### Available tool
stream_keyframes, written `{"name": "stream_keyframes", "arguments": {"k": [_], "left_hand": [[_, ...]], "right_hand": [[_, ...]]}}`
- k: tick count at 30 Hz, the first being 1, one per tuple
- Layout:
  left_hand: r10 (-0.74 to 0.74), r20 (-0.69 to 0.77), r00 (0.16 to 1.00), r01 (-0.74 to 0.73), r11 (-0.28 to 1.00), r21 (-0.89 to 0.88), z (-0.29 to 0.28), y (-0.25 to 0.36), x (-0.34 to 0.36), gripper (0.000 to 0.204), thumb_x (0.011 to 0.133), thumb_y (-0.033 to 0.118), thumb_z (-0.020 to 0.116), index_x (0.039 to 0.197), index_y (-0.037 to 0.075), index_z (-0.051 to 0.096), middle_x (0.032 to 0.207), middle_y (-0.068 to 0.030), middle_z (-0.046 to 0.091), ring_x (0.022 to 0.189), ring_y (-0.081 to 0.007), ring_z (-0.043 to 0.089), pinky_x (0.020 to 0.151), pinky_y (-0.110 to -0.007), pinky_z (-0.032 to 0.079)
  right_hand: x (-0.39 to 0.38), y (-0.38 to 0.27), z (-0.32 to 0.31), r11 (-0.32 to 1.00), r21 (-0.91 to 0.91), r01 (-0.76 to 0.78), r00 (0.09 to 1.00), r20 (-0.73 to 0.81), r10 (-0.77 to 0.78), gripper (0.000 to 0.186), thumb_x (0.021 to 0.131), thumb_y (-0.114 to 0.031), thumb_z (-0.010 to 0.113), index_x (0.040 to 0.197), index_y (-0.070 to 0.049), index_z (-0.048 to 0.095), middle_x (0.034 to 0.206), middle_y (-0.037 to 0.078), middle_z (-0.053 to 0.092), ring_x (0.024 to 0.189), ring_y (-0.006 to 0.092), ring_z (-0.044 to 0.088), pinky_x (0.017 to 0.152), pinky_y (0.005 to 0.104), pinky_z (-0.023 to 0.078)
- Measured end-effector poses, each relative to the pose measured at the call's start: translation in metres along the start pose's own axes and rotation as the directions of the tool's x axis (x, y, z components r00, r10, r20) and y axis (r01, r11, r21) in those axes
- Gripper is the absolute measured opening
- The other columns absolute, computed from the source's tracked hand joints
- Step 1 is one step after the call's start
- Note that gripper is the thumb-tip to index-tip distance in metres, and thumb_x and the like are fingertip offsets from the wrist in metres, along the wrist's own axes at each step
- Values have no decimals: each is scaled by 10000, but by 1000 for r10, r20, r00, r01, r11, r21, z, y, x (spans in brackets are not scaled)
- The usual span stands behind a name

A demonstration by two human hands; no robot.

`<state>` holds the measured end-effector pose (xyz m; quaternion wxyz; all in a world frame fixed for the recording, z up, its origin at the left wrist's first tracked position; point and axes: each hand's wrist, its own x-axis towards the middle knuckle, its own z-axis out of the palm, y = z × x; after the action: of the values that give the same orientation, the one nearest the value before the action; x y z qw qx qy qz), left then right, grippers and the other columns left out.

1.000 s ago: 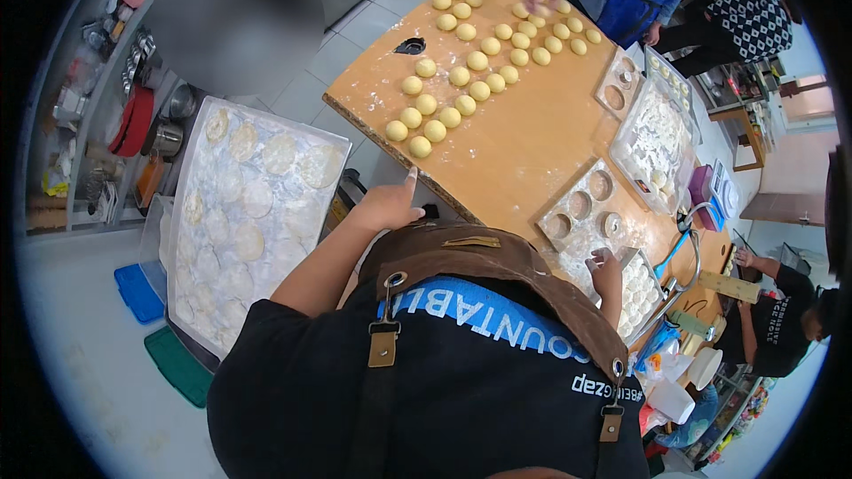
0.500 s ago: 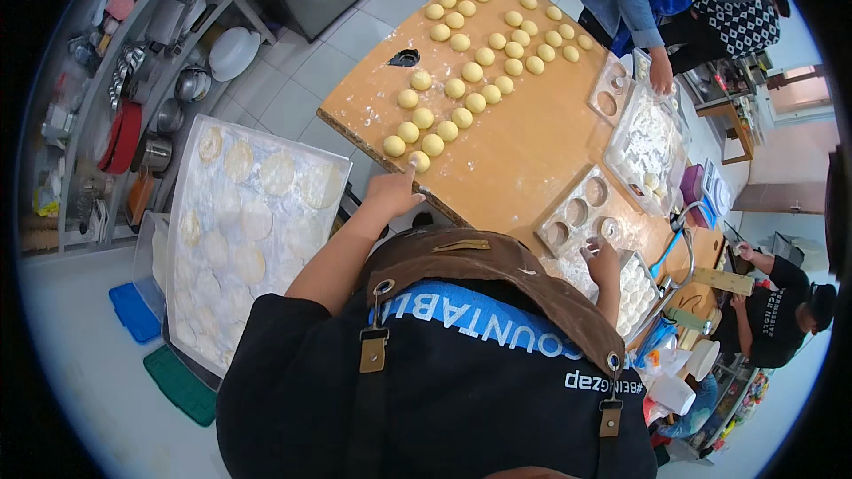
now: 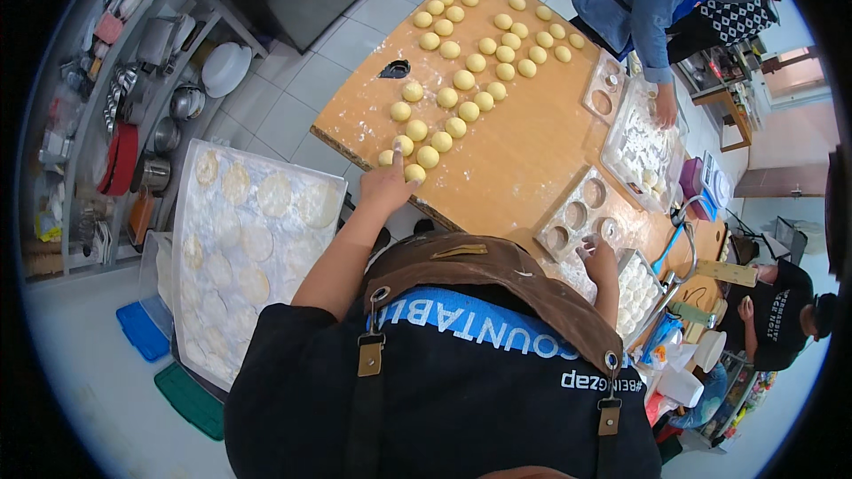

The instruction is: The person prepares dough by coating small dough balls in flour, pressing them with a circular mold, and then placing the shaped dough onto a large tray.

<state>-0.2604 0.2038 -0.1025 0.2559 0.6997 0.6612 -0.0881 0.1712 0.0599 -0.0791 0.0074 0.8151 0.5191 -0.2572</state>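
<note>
My left hand [image 3: 388, 179] is open at the table's near left edge, index finger stretched onto the nearest pale yellow dough balls [image 3: 427, 157], apparently touching one; the exact contact is unclear. Several rows of these balls lie on the wooden tabletop [image 3: 479, 177]. My right hand [image 3: 599, 259] is open with slightly bent fingers beside a floured board with round holes [image 3: 563, 217]. Just beyond it is a tray of small white floured pieces [image 3: 635, 302].
A large tray of floured discs [image 3: 257, 244] stands left of the table. At the far right side, a co-worker's hand [image 3: 666, 108] reaches into a floury plastic container [image 3: 621, 155]; another person [image 3: 777, 310] works farther right. Shelves of pots [image 3: 155, 137] line the left wall.
My left hand has moved forward, farther among the nearest balls. The co-worker's hand has moved from the balls to the plastic container. My right hand has barely moved.
</note>
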Motion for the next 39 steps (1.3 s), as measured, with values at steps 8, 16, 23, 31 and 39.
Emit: {"name": "stream_keyframes", "arguments": {"k": [8, 16, 23, 31, 39], "left_hand": [[27, 55, 998, -35, 990, 134, -2, 6, 34, 816, 845, 514, 517, 1452, 58, 219, 991, -114, 667, 910, -257, 651, 740, -392, 508], [102, 93, 990, -114, 985, 128, -5, 8, 72, 774, 847, 524, 505, 1446, 103, 254, 1017, -116, 661, 927, -257, 646, 776, -388, 499], [162, 93, 982, -167, 985, 48, -38, 43, 84, 762, 845, 535, 510, 1438, 116, 279, 1034, -123, 657, 945, -256, 640, 769, -391, 498], [237, 103, 966, -243, 969, 50, -29, 55, 152, 705, 872, 470, 514, 1433, 110, 283, 1136, -196, 610, 1032, -321, 596, 854, -428, 470], [297, 81, 952, -282, 946, -158, -74, 43, 62, 713, 862, 496, 516, 1430, 127, 294, 984, -197, 650, 892, -355, 635, 771, -429, 493]], "right_hand": [[5, -14, -3, 1000, 18, 6, 1000, 2, -6, 324, 773, -202, 696, 1053, -62, 615, 970, 132, 664, 883, 286, 641, 774, 398, 496], [9, -26, -9, 1000, 31, -5, 1000, 2, 4, 321, 778, -212, 691, 1052, -64, 617, 985, 132, 659, 886, 288, 638, 770, 397, 496], [22, -42, -16, 999, 11, 33, 999, -31, -33, 305, 764, -188, 697, 1010, -25, 619, 919, 145, 664, 833, 287, 640, 741, 381, 502], [56, -95, -7, 989, 0, 146, 988, 52, -145, 310, 785, -214, 664, 1066, -93, 620, 1093, 133, 619, 1042, 290, 578, 863, 387, 462], [153, -253, 26, 815, -10, 579, 814, 75, -577, 346, 835, -96, 524, 1178, -110, 565, 1254, 154, 523, 1154, 313, 499, 962, 404, 427]]}}
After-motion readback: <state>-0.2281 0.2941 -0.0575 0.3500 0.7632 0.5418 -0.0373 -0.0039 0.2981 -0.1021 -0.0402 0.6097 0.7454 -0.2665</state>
